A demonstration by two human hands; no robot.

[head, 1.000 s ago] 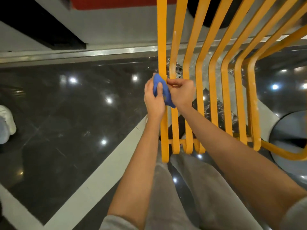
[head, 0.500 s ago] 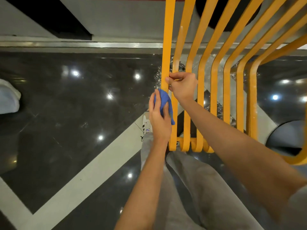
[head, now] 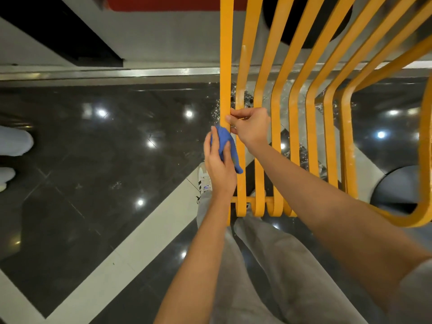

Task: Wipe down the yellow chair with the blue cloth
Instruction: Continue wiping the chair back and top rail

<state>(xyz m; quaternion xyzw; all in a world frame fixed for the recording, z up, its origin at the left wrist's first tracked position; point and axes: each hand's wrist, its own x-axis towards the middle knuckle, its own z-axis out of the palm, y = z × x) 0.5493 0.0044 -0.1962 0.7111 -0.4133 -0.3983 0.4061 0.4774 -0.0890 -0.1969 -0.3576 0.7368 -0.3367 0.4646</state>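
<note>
The yellow chair (head: 278, 90) is made of several bent flat slats, seen from above in the right half of the view. My left hand (head: 218, 167) holds the bunched blue cloth (head: 225, 146) around the leftmost slat, below the bend. A tail of the cloth hangs toward the second slat. My right hand (head: 250, 126) grips the two leftmost slats just above the cloth, its fingers curled round them.
Glossy black floor with a white stripe (head: 131, 249) lies below. My grey trousers and a white shoe (head: 204, 178) stand beside the chair's lower bar. Another person's light shoes (head: 14, 141) are at the left edge. A round dark base (head: 397, 190) sits right.
My left hand slid the cloth down the leftmost slat, away from my right hand, which stayed gripping the slats higher up. The camera shifted slightly.
</note>
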